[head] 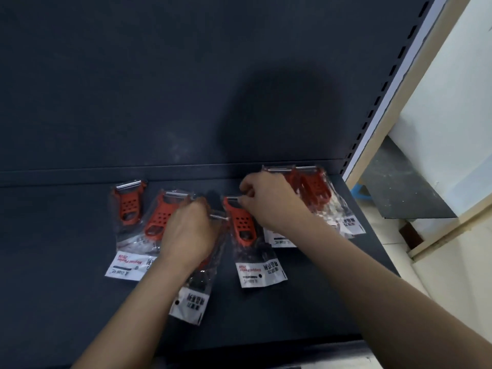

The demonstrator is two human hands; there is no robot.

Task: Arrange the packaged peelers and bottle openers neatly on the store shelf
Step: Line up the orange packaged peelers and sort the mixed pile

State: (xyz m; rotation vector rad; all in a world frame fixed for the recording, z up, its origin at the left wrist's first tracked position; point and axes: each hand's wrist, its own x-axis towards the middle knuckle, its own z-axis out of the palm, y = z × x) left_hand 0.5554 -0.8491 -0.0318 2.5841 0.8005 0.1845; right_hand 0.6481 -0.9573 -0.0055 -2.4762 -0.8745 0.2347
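Dim, soft-focus, edge-bent view; broad shadow (277, 115) on dark back panel (106, 75)

White card (127, 266) of a peeler pack — upside-down red "Peeler", blurred.

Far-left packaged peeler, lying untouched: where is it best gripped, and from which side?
Probably pinch the far-left packaged peeler across its red handle, from above and the left: it lies flat on the shelf, blade end toward the back, with a neighbouring pack crowding its right.
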